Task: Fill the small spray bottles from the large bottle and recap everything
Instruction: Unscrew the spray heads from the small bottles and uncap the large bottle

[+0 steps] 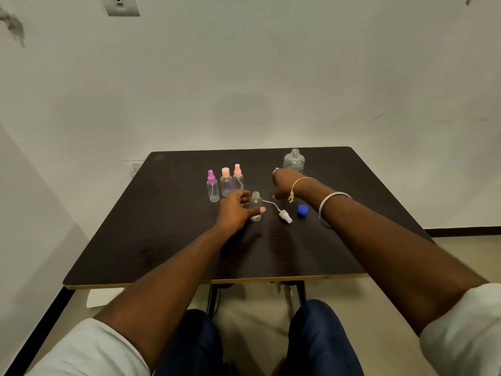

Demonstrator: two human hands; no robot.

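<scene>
A small bottle (256, 205), uncapped mid-table, is steadied for filling by the left hand's (235, 210) curled fingers. The right hand (284, 183) is poised by the large bottle (294, 160) at one o'clock, its fingers hidden, possibly curled.

I see an uncapped small bottle (256, 206) standing upright mid-table. At its 3 o'clock a white spray head (286, 215) lies on its side with its tube attached, and a blue cap (302, 210) sits beyond. At 10 o'clock stand a purple-topped spray bottle (212, 187) and two pink-topped spray bottles (226, 181). At 1 o'clock the large clear bottle (294, 161) stands open.
</scene>
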